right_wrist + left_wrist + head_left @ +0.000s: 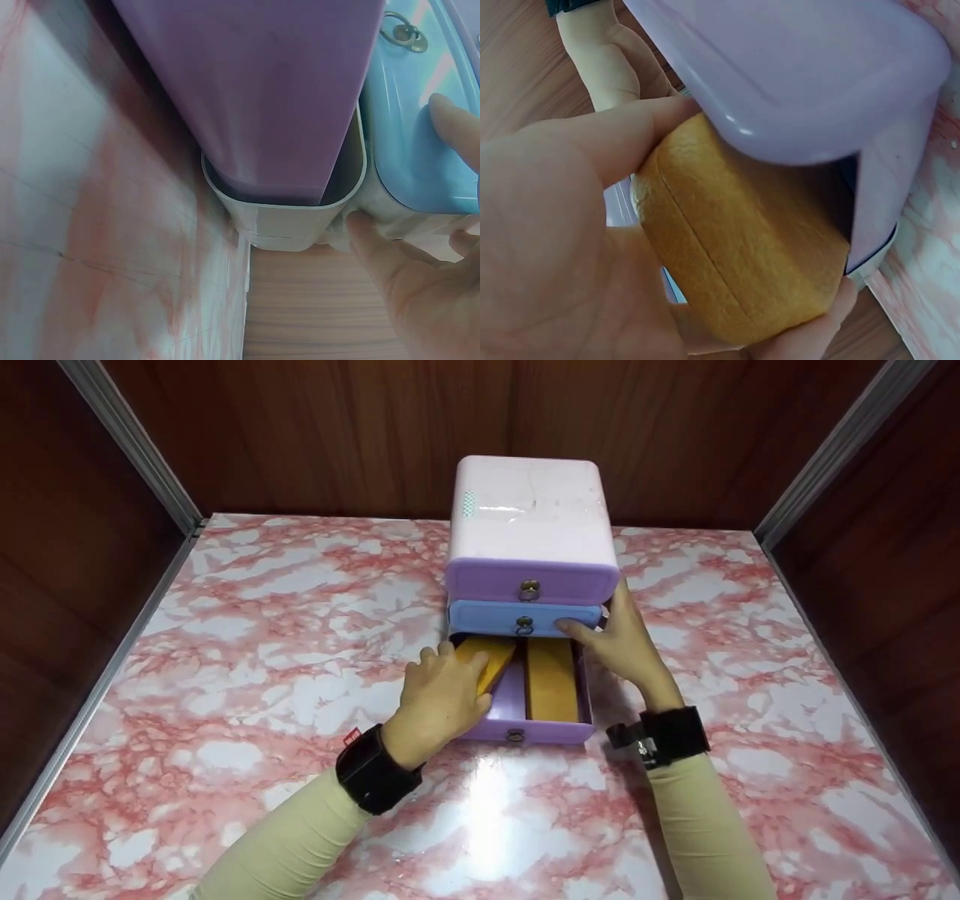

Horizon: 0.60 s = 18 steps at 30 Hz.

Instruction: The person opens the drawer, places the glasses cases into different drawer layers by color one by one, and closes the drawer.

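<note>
My left hand (442, 697) grips a mustard-yellow glasses case (735, 232), its leather-like end marked by a seam. The case sits tilted at the left side of the pulled-out bottom purple drawer (555, 732), its far end hidden under the drawers above. A second yellow-brown case (553, 679) lies lengthwise along the drawer's right side. My right hand (626, 641) touches the drawer cabinet (532, 502) on its right; the thumb presses on the front of the middle blue drawer (480, 616), and the other fingers reach along the cabinet's side.
The top purple drawer (487, 581) is closed; each drawer front has a ring pull. The cabinet stands on a red-and-white marbled table (300, 637). Dark wooden panels (337, 435) rise at the back and both sides, with metal strips (131, 442) at the corners.
</note>
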Motion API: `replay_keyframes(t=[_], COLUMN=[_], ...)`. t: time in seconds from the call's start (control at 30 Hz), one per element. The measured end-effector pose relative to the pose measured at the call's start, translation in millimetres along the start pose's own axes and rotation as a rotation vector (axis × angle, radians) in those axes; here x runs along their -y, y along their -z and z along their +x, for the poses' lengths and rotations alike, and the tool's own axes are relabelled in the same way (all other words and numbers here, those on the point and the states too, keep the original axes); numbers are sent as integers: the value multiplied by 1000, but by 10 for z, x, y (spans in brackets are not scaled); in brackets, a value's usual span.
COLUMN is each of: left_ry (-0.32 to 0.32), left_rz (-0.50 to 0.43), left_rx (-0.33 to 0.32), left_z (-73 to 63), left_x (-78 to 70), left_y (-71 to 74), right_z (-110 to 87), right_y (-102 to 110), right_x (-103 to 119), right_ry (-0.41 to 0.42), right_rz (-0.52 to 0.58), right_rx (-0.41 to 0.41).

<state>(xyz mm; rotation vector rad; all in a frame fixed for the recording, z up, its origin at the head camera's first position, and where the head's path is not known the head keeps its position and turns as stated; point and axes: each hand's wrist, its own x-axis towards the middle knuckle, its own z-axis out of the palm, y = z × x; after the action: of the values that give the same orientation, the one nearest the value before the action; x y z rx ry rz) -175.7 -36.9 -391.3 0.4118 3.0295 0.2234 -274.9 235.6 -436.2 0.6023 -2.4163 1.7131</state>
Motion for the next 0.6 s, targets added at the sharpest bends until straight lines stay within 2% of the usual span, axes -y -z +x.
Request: replay_keyframes(t=[0.23,0.6], left_ry=[98,152], left_rz=[27,1], left_rx=[27,38], left_z=[81,168], left_x=[-127,-211], left_y=[-7,-100], right_z=[2,-8], right_y=[-4,-5], right_x=[4,20], right_ry=[-5,3], right_rz=[-2,-3], right_rx=[0,5])
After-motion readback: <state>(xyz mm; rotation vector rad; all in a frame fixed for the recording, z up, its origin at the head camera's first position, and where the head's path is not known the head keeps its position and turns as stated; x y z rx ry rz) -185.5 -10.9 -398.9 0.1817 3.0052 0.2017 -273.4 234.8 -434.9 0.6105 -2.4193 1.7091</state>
